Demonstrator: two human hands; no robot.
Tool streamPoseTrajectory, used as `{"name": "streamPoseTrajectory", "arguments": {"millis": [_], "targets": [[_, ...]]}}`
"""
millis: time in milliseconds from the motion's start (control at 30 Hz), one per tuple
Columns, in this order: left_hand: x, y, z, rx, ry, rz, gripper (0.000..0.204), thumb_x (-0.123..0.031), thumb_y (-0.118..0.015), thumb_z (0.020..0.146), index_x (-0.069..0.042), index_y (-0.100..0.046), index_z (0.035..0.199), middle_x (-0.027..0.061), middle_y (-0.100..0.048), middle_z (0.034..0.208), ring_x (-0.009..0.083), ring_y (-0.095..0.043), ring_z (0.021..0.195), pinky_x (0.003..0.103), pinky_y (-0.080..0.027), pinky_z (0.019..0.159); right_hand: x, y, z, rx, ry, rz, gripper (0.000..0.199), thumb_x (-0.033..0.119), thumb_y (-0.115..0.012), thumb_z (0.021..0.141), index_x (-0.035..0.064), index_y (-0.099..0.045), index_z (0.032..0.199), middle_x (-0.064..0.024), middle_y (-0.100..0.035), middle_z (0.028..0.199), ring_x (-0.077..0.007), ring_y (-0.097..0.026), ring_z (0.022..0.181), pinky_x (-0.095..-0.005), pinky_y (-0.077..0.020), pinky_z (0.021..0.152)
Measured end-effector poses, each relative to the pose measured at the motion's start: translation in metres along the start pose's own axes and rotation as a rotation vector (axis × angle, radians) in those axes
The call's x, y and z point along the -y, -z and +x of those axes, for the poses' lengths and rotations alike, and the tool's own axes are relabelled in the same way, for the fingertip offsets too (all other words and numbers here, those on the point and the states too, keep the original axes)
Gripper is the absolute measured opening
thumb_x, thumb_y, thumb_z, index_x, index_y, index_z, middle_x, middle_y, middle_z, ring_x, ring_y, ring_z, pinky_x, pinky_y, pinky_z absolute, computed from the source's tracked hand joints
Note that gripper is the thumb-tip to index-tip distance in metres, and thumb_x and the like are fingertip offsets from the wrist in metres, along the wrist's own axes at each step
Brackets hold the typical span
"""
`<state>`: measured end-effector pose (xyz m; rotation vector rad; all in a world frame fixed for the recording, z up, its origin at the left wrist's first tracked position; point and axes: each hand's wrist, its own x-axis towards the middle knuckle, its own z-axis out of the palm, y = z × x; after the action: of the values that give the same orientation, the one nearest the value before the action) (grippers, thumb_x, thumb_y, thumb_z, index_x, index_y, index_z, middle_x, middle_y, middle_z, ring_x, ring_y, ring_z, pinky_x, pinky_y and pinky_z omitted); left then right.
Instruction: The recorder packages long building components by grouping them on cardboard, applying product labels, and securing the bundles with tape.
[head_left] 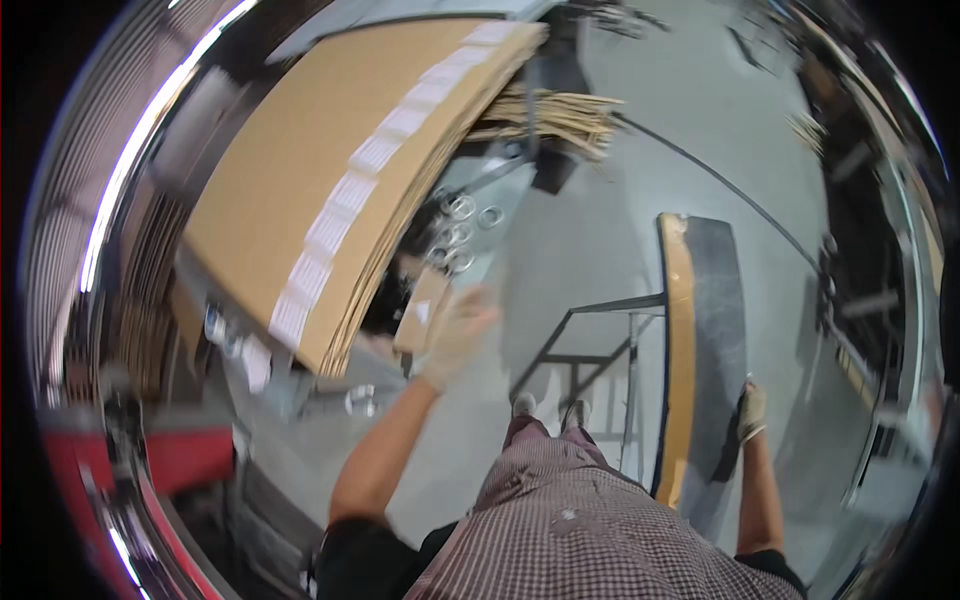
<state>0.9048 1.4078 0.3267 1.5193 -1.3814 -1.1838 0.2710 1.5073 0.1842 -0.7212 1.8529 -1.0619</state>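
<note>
My left hand [462,335], in a pale glove, is raised in front of a stack of flat cardboard sheets [290,170]. Motion smears its fingers, and whether it touches the small cardboard box [418,312] beside it I cannot tell. My right hand [752,412], gloved too, is closed at the right edge of a long narrow stand top [715,300], dark grey with a tan strip along its left side. A dark object [733,440] lies against that hand, with a small shiny spot above the fingers; its kind is not clear.
White paper labels [345,200] run in a row along the cardboard stack. Several clear tape rolls [460,235] lie on a shelf under it. Metal legs [590,360] hold up the stand. Folded cardboard [560,120] lies farther off, and red machinery [185,460] stands at lower left.
</note>
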Motion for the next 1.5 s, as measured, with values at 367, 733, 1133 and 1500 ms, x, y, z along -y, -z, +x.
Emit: {"name": "streamPoseTrajectory", "arguments": {"millis": [367, 733, 1133, 1500], "targets": [[0.111, -0.069, -0.149, -0.528, 0.508, -1.058, 0.045, -0.033, -0.070, 0.092, -0.006, -0.055, 0.124, 0.0047, -0.061, 0.100, 0.0177, -0.063, 0.092, 0.033, -0.055, 0.081, 0.089, -0.204, -0.150, 0.755, -0.084, -0.354, 0.017, 0.021, -0.061, 0.093, 0.0042, -0.063, 0.090, 0.0029, -0.056, 0.076, -0.0073, -0.050, 0.067, -0.0241, -0.0392, 0.058], [0.132, 0.185, -0.145, -0.687, 0.295, -1.226, 0.055, -0.050, -0.055, 0.097, -0.013, -0.050, 0.138, 0.0089, -0.054, 0.138, 0.0233, -0.048, 0.127, 0.044, -0.034, 0.110, 0.114, -0.353, -0.186, 1.069, 0.164, -0.353, 0.031, 0.025, -0.079, 0.084, 0.0089, -0.052, 0.085, 0.0020, -0.058, 0.074, -0.0071, -0.053, 0.064, -0.0255, -0.0438, 0.055], [0.114, 0.186, -0.119, -0.625, 0.260, -1.089, 0.042, -0.031, -0.065, 0.094, -0.012, -0.053, 0.129, 0.0105, -0.064, 0.120, 0.0305, -0.067, 0.102, 0.044, -0.058, 0.069, 0.257, -0.490, -0.242, 1.286, 1.374, -0.421, 0.020, 0.027, -0.063, 0.092, 0.0089, -0.061, 0.101, -0.0140, -0.066, 0.094, -0.0316, -0.066, 0.089, -0.0444, -0.0516, 0.079], [0.102, 0.164, -0.105, -0.518, 0.127, -1.259, 0.046, -0.028, -0.059, 0.098, -0.001, -0.050, 0.134, 0.0155, -0.063, 0.125, 0.0294, -0.065, 0.110, 0.038, -0.057, 0.087, 0.258, -0.733, -0.278, 1.114, 1.613, -0.868, 0.049, 0.043, -0.035, 0.102, 0.0069, -0.066, 0.115, -0.0231, -0.068, 0.111, -0.0348, -0.067, 0.101, -0.0471, -0.0507, 0.090]]}}
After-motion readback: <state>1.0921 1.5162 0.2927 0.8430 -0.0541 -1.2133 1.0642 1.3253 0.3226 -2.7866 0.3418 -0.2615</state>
